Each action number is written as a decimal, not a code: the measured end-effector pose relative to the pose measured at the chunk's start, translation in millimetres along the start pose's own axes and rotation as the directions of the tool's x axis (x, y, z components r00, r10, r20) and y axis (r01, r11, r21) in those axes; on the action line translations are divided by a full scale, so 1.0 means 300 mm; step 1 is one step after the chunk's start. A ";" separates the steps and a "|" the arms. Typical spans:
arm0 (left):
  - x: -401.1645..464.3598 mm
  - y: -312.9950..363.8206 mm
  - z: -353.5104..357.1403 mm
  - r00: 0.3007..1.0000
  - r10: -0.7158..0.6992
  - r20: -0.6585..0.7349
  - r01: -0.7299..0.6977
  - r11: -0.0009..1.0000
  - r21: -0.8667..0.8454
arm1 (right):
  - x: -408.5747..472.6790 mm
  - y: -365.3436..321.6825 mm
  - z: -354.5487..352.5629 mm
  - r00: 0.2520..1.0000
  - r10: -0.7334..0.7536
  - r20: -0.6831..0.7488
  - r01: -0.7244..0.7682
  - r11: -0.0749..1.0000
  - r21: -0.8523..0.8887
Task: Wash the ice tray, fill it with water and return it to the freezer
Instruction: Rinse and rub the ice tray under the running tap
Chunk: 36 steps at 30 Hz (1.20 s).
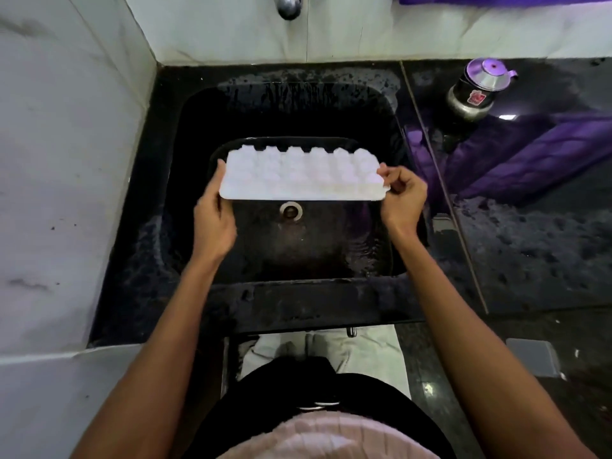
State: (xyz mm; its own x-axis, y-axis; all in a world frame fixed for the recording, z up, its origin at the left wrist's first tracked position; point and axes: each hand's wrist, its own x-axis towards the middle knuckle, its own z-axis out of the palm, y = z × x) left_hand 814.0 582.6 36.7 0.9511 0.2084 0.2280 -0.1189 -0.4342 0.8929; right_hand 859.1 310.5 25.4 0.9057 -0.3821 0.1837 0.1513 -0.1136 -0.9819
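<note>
Nearest the camera, a pale ribbed garment and a dark waistband are seen, with both forearms extended forward over the front rim of the sink. The sink is black and set into a dark, wet surface.

The tray is held level-to-tilted above the basin, just beyond the drain, with its moulded undersides turned upward. It is white and is supported at both short ends.

The left hand is applied to the left end of the tray; the thumb is laid along the edge, and the remaining fingers are hidden beneath it. The right hand is closed in a pinch on the right end, with the fingers curled over the tray corner.

Behind the tray, a dark rounded vessel is seen in the basin; what it is cannot be told. To the right, a steel pot with a purple lid is stood on the surface. At the far wall, a metal tap is mounted above the sink, with white tiles on the left.
</note>
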 end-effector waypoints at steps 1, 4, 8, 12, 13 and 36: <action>-0.009 -0.018 0.006 0.999 -0.045 0.028 0.044 0.999 0.006 | -0.015 0.020 -0.001 0.999 0.041 0.006 -0.041 0.999 -0.028; 0.011 -0.003 -0.012 0.998 -0.048 0.032 0.047 0.999 0.021 | -0.012 -0.006 0.002 0.999 0.040 0.003 -0.040 0.998 -0.047; 0.099 0.112 -0.083 0.984 0.169 -0.057 -0.168 0.985 0.027 | 0.067 -0.186 0.023 0.980 -0.186 -0.074 0.191 0.980 0.063; 0.127 0.098 -0.082 0.969 0.232 -0.089 -0.228 0.972 0.051 | 0.089 -0.212 0.031 0.965 -0.219 -0.148 0.231 0.970 0.072; 0.114 0.063 -0.070 0.979 0.193 -0.064 -0.187 0.978 0.087 | 0.073 -0.179 0.034 0.976 -0.174 -0.134 0.179 0.983 0.028; 0.079 0.069 -0.072 0.943 0.190 -0.274 -0.110 0.953 0.283 | 0.012 -0.189 0.041 0.989 0.002 -0.148 -0.003 1.000 -0.003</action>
State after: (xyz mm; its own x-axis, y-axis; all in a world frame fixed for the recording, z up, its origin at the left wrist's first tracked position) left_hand 828.1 597.5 69.1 0.7960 0.3537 0.4912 -0.1376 -0.6845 0.7159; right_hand 858.6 326.9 81.2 0.8376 -0.5136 0.1862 0.1479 -0.1150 -0.9823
